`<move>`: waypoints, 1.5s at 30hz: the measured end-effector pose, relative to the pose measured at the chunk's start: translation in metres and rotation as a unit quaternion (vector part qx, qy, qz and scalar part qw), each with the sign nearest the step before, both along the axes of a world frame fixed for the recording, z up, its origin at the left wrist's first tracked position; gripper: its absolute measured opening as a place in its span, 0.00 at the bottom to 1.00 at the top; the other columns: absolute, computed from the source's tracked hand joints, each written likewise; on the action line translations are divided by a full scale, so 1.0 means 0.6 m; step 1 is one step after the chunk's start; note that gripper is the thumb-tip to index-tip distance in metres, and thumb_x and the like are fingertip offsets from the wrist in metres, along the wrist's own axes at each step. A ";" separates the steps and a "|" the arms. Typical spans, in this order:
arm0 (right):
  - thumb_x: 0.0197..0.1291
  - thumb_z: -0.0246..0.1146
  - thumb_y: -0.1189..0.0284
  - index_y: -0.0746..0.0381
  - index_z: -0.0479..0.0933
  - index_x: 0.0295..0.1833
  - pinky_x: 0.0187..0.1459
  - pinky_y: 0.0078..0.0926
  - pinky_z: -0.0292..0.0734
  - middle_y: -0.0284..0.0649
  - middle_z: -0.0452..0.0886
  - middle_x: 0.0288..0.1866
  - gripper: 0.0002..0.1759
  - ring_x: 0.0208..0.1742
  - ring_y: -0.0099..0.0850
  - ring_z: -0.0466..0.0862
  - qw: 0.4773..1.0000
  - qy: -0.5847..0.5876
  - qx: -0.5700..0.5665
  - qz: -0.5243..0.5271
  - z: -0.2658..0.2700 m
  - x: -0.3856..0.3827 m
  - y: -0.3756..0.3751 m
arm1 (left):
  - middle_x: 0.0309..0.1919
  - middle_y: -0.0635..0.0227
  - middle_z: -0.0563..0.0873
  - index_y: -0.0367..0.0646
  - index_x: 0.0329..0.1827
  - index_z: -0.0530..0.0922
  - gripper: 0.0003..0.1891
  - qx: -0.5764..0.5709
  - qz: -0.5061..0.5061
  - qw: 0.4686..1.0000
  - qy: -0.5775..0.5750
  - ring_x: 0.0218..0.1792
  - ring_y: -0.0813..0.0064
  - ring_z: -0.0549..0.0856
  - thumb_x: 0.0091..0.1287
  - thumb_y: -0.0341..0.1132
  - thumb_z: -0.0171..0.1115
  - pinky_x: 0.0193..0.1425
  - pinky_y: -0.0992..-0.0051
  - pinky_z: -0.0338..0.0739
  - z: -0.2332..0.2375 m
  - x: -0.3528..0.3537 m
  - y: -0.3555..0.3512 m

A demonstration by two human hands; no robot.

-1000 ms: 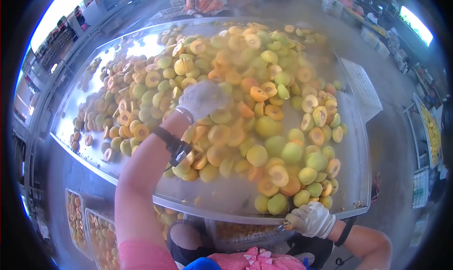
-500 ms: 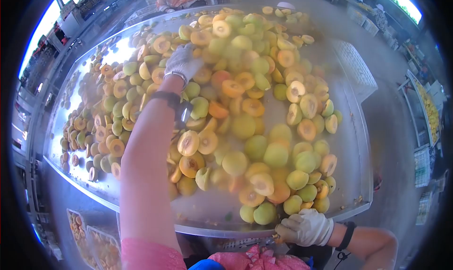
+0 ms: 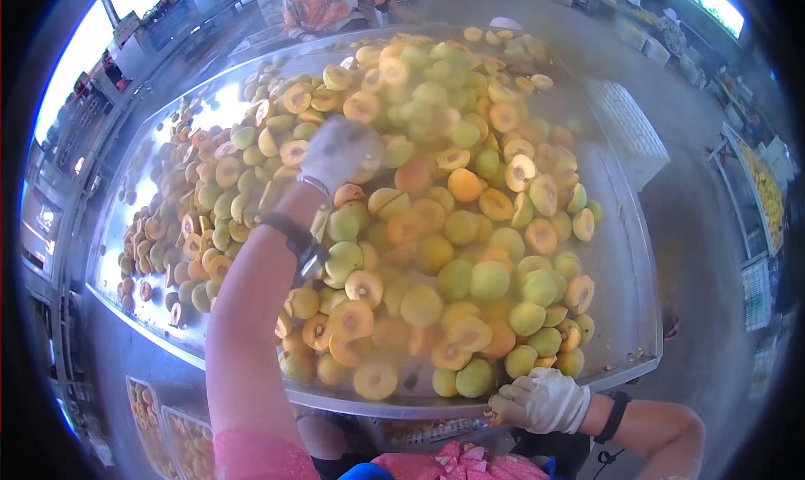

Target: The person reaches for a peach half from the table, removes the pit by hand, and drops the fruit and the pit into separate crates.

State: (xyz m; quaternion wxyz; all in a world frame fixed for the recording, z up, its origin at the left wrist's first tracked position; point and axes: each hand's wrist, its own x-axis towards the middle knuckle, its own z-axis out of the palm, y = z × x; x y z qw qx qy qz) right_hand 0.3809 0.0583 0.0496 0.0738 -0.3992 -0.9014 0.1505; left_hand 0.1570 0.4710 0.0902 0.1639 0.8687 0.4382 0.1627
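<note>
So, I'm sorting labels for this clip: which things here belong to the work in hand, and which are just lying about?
In hand: gloved left hand on the heap of peach halves; gloved right hand, fisted at the steel table edge.
Lying about: fruit trays under the table; white crate; person in orange beyond.

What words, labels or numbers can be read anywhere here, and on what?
No text can be read.
Gloved left hand and right hand: no print.
Black wristband: no legible marking.
Metal table and fruit halves: unmarked.
White crate: too blurred to tell.
</note>
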 end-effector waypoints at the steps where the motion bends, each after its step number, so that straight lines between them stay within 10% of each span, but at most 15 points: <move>1: 0.61 0.58 0.64 0.56 0.75 0.48 0.28 0.27 0.71 0.30 0.76 0.32 0.12 0.31 0.26 0.79 1.000 -0.004 -0.009 0.005 0.001 0.000 0.002 | 0.58 0.52 0.81 0.45 0.61 0.80 0.23 0.070 0.115 0.989 -0.067 0.61 0.55 0.80 0.67 0.48 0.59 0.67 0.64 0.73 -0.021 0.012 0.039; 5: 0.61 0.58 0.64 0.56 0.75 0.48 0.30 0.25 0.71 0.29 0.76 0.34 0.12 0.33 0.25 0.79 0.999 0.028 0.027 0.002 -0.004 0.004 0.004 | 0.65 0.55 0.77 0.51 0.69 0.73 0.28 0.221 0.106 0.967 -0.065 0.65 0.51 0.77 0.67 0.51 0.58 0.69 0.58 0.71 -0.069 0.034 0.138; 12: 0.58 0.60 0.64 0.56 0.76 0.49 0.29 0.28 0.73 0.31 0.78 0.36 0.14 0.33 0.27 0.80 1.000 0.008 0.009 0.005 0.002 0.005 0.005 | 0.60 0.50 0.81 0.43 0.72 0.68 0.36 -0.045 0.114 0.988 0.098 0.63 0.53 0.79 0.60 0.44 0.66 0.67 0.63 0.73 -0.054 0.075 0.057; 16: 0.56 0.61 0.64 0.56 0.77 0.49 0.28 0.30 0.74 0.33 0.80 0.36 0.15 0.33 0.30 0.81 0.998 0.035 0.042 0.000 -0.014 0.002 -0.004 | 0.60 0.49 0.82 0.41 0.69 0.71 0.34 -0.195 -0.061 0.976 -0.073 0.63 0.52 0.79 0.60 0.45 0.66 0.67 0.66 0.72 -0.135 0.056 0.024; 27: 0.64 0.60 0.52 0.54 0.77 0.47 0.36 0.36 0.74 0.38 0.80 0.37 0.17 0.34 0.39 0.80 0.992 -0.028 0.117 -0.043 -0.026 -0.004 -0.025 | 0.55 0.51 0.82 0.49 0.65 0.72 0.29 -0.076 -0.094 0.983 0.137 0.61 0.51 0.80 0.59 0.43 0.64 0.65 0.60 0.74 0.040 0.083 -0.247; 33: 0.61 0.63 0.53 0.56 0.77 0.42 0.36 0.41 0.76 0.41 0.81 0.35 0.17 0.34 0.42 0.82 0.988 -0.021 0.130 -0.076 -0.017 -0.014 -0.029 | 0.58 0.52 0.81 0.50 0.65 0.73 0.29 -0.016 0.037 0.999 -0.025 0.60 0.54 0.81 0.60 0.42 0.67 0.64 0.63 0.75 0.023 0.026 -0.286; 35: 0.60 0.63 0.54 0.56 0.77 0.41 0.36 0.42 0.76 0.41 0.81 0.34 0.17 0.34 0.43 0.82 0.985 -0.031 0.149 -0.080 -0.019 -0.018 -0.028 | 0.56 0.57 0.82 0.48 0.66 0.73 0.26 -0.016 0.082 0.971 -0.224 0.56 0.63 0.84 0.63 0.39 0.66 0.60 0.68 0.79 0.006 -0.016 -0.297; 38: 0.59 0.64 0.54 0.56 0.75 0.38 0.36 0.42 0.76 0.41 0.80 0.32 0.16 0.34 0.44 0.82 0.981 -0.071 0.158 -0.089 -0.007 -0.028 -0.032 | 0.51 0.62 0.83 0.45 0.63 0.73 0.21 -0.301 0.124 0.685 -0.651 0.51 0.63 0.86 0.66 0.32 0.61 0.50 0.66 0.86 -0.012 -0.072 -0.351; 45: 0.67 0.57 0.52 0.56 0.74 0.41 0.40 0.42 0.77 0.43 0.83 0.36 0.17 0.39 0.44 0.85 0.956 -0.197 0.161 -0.143 -0.031 -0.053 -0.033 | 0.53 0.54 0.81 0.35 0.61 0.69 0.25 -0.375 0.090 0.477 -0.790 0.49 0.56 0.87 0.70 0.45 0.58 0.51 0.57 0.88 -0.045 -0.191 -0.575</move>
